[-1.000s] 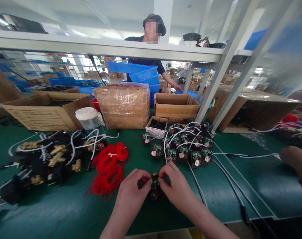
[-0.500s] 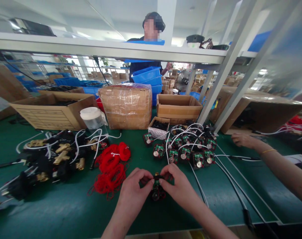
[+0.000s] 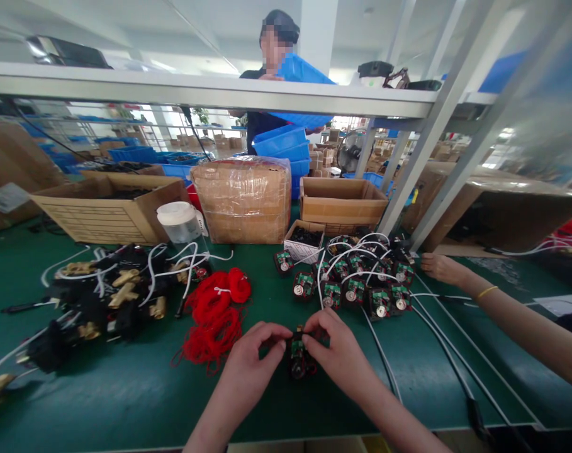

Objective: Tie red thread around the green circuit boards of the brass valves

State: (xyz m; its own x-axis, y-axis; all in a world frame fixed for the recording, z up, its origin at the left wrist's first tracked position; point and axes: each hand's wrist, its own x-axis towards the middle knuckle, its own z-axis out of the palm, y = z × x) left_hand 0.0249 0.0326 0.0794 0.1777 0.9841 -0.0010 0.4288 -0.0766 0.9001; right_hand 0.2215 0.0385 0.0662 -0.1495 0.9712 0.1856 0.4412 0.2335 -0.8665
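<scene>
- Left hand (image 3: 252,358): thumb has drawn off the circuit unit (image 3: 297,358), fingers slightly spread.
- Right hand (image 3: 336,352): fingers seem to pinch its top edge, presumably steadying it alone.
- It sits between them, on the counter (image 3: 144,402).

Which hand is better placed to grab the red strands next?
Left, I'd say: the left hand is nearer the red strands, with nothing visible between. The right hand is across the unit and would likely have to cross over.
</scene>
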